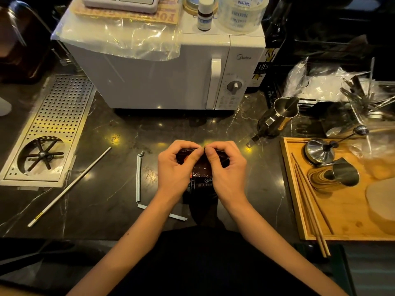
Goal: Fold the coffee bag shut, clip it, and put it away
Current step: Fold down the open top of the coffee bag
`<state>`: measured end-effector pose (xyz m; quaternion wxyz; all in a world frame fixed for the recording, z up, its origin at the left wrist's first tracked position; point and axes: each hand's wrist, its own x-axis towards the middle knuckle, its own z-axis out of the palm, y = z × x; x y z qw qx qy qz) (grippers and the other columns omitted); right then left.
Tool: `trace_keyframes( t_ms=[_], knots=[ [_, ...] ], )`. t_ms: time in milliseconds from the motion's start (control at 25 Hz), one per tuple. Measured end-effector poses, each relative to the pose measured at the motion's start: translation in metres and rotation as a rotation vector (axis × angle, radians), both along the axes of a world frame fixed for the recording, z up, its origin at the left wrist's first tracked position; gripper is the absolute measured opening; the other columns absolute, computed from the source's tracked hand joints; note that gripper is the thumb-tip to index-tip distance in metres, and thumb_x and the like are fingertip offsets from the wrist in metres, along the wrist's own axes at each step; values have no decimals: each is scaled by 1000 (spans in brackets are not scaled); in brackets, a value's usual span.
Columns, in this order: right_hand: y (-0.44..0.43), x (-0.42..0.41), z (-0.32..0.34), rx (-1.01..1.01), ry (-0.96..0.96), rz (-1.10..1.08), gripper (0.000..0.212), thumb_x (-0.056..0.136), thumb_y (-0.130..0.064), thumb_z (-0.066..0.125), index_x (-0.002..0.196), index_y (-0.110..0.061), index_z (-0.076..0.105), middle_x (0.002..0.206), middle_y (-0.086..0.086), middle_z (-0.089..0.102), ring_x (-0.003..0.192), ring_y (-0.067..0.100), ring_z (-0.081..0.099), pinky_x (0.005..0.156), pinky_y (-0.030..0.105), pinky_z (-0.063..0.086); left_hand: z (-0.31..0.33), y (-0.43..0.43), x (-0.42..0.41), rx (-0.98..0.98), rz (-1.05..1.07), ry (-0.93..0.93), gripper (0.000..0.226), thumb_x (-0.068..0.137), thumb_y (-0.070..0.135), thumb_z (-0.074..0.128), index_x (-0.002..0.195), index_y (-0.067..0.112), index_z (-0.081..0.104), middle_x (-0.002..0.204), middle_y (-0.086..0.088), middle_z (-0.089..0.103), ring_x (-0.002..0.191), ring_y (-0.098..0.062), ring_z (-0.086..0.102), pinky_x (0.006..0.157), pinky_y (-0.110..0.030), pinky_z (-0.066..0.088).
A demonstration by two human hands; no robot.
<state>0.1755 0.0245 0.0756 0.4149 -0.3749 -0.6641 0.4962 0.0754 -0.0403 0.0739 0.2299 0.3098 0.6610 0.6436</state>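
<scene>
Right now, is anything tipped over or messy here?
Yes. A steel pitcher right of the microwave seems to lie tipped on its side. The white bag clip lies open on the counter, unused.

White microwave (162, 75) behind, wooden tray (294, 189) right, drip grate (49, 133) left.

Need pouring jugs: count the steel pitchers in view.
2: a tall pitcher on the counter right of the microwave, a small pitcher on the wooden tray. Clutter may hide others.

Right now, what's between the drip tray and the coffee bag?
Head view: a white stick and the open bag clip lie on the counter between drip tray and coffee bag.
</scene>
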Motion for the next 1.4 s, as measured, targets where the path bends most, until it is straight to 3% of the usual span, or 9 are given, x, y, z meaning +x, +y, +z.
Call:
trace_keyframes(
  t_ms=[240, 480, 600, 760, 1040, 1240, 1400],
  knots=[
    [11, -19, -7, 58, -95, -99, 10, 90, -14, 64, 83, -21, 67, 84, -12, 60, 82, 7, 60, 76, 36, 52, -5, 15, -4, 25, 77, -63, 13, 82, 11, 74, 83, 24, 72, 78, 11, 73, 79, -8, 69, 73, -23, 54],
    [23, -28, -12, 3, -106, -145, 7, 89, -20, 66, 85, -25, 69, 87, -6, 68, 84, 8, 64, 79, 38, 55, -15, 31, -6, 13, 109, -139, 9, 91, 17, 65, 85, 24, 69, 78, 6, 69, 76, -6, 67, 69, -21, 53],
    [27, -33, -12, -45, -74, -184, 4, 87, -21, 70, 84, -24, 68, 83, -9, 69, 82, 6, 65, 78, 33, 56, -19, 36, -7, 33, 124, -174, 8, 92, 18, 64, 89, 21, 71, 82, 3, 71, 81, -13, 69, 72, -25, 55],
    [31, -35, -10, -131, -18, -246, 14, 82, -20, 77, 83, -19, 63, 78, -12, 64, 73, -3, 60, 69, 14, 50, -25, 42, -8, 29, 160, -171, 8, 92, 20, 64, 92, 17, 72, 85, -1, 72, 84, -16, 70, 73, -28, 57],
    [36, -38, -11, -87, -79, -224, 8, 89, -19, 67, 82, -22, 66, 77, -14, 65, 78, 1, 61, 72, 17, 48, -27, 45, -11, -18, 173, -98, 15, 96, 22, 58, 97, 14, 71, 88, 0, 72, 85, -13, 70, 72, -23, 56],
    [34, -39, -14, -122, -91, -227, 8, 94, -20, 61, 88, -22, 65, 82, -13, 66, 83, 5, 63, 75, 24, 52, -23, 45, -11, -38, 166, -78, 14, 98, 23, 54, 93, 23, 67, 84, 5, 70, 78, -1, 67, 67, -18, 55],
    [32, -35, -16, -118, -75, -195, 14, 99, -20, 53, 93, -20, 65, 83, -13, 65, 80, -2, 61, 68, 11, 47, -25, 44, -8, -28, 174, -95, 17, 100, 21, 51, 97, 17, 67, 87, 4, 69, 80, -2, 67, 67, -17, 55]
  ],
)
